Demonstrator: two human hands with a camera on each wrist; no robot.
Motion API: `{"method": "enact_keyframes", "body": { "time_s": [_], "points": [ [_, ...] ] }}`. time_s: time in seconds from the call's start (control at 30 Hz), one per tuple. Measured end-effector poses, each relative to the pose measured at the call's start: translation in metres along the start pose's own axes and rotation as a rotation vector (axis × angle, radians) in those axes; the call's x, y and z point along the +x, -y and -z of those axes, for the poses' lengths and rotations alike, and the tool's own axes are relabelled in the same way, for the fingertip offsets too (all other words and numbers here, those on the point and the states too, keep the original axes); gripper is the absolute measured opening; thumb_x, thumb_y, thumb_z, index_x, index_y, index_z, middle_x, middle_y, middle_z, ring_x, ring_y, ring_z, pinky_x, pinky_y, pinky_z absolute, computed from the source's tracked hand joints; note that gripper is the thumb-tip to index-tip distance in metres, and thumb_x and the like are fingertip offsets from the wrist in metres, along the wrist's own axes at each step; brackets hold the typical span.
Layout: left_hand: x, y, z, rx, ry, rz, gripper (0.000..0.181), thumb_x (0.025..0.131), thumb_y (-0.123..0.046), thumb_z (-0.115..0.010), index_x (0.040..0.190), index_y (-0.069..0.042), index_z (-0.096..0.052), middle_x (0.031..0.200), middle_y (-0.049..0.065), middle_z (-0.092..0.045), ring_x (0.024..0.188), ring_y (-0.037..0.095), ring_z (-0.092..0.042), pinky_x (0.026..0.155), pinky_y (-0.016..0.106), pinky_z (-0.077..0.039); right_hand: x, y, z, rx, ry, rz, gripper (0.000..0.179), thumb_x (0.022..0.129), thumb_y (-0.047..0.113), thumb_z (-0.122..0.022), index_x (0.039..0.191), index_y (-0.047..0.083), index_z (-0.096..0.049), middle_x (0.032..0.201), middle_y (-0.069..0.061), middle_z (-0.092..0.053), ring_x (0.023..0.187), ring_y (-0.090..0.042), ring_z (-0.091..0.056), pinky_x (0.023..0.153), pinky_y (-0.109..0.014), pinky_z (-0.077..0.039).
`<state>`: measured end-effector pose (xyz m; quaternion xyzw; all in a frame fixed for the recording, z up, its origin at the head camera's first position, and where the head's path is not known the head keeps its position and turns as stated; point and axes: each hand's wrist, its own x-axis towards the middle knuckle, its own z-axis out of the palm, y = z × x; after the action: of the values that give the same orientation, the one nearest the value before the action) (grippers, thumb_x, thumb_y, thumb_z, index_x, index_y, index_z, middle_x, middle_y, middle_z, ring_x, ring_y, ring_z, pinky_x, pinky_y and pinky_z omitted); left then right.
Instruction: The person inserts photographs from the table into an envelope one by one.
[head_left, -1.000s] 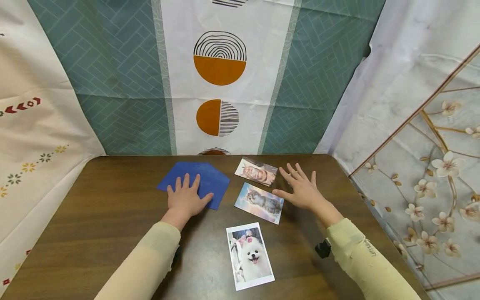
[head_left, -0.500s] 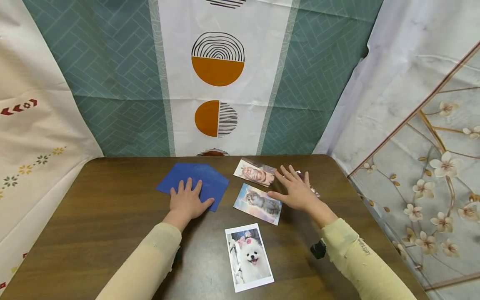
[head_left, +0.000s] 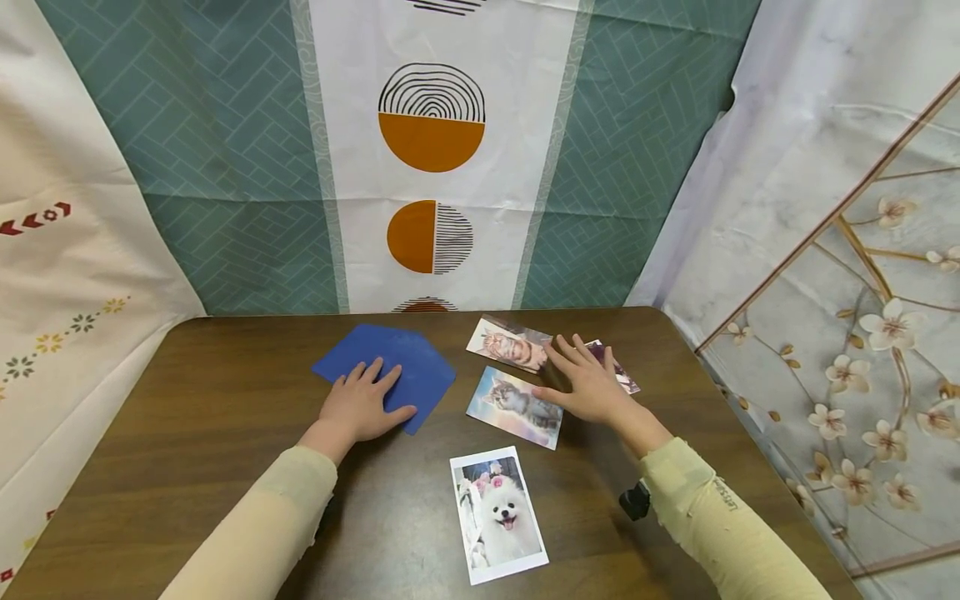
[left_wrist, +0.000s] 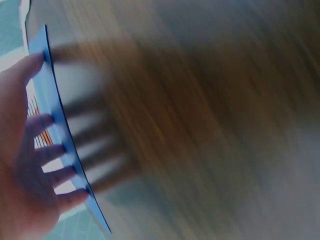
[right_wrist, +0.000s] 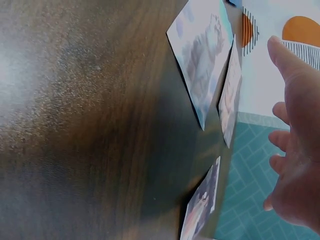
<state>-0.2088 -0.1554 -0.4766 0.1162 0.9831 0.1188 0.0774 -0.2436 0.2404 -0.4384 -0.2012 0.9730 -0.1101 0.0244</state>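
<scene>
In the head view a blue envelope with a pointed flap lies at the back left of the table. My left hand rests on it with fingers spread; the left wrist view shows fingertips along the envelope. Spread above the photos on the right is my right hand, holding nothing. Its thumb overlaps a grey kitten photo. Its fingertips are by an orange cat photo. Partly behind it lies a dark photo. The right wrist view shows my right hand clear of the photos.
A white-bordered photo of a fluffy white dog lies at the front middle of the brown wooden table. A patterned curtain hangs behind the table's back edge. More cloth hangs at both sides.
My left hand has moved slightly left and nearer me, and the envelope's near corner has swung left. My right hand has shifted left, uncovering the dark photo.
</scene>
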Motion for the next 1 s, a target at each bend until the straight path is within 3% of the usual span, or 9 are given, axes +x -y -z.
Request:
{"method": "enact_keyframes", "body": {
  "time_s": [0.33,0.7,1.0],
  "points": [
    [-0.011,0.020,0.009,0.039,0.001,-0.152,0.085,0.098,-0.064,-0.064,0.163,-0.013,-0.047,0.168,0.026,-0.036,0.153,0.054,-0.033,0.119,0.072,-0.030,-0.008,0.010,0.001,0.001,-0.013,0.064,0.089,0.097,0.059,-0.069,0.166,0.011,-0.040,0.175,-0.016,-0.026,0.162,-0.044,-0.016,0.117,-0.083,-0.003],
    [-0.021,0.034,0.017,0.063,0.059,-0.282,0.084,0.095,-0.063,-0.069,0.161,-0.015,-0.050,0.167,0.024,-0.040,0.153,0.053,-0.035,0.119,0.067,-0.033,-0.012,0.015,-0.002,0.008,0.025,0.070,0.090,0.097,0.062,-0.068,0.166,0.011,-0.039,0.175,-0.015,-0.026,0.163,-0.042,-0.014,0.118,-0.081,-0.001],
    [-0.025,0.038,0.021,0.078,0.092,-0.312,0.082,0.094,-0.061,-0.071,0.160,-0.018,-0.052,0.168,0.020,-0.041,0.154,0.050,-0.035,0.119,0.067,-0.035,0.014,0.007,-0.007,0.018,0.042,0.109,0.089,0.098,0.059,-0.068,0.167,0.011,-0.038,0.172,-0.018,-0.033,0.162,-0.044,-0.019,0.121,-0.078,-0.008]
  ]
}}
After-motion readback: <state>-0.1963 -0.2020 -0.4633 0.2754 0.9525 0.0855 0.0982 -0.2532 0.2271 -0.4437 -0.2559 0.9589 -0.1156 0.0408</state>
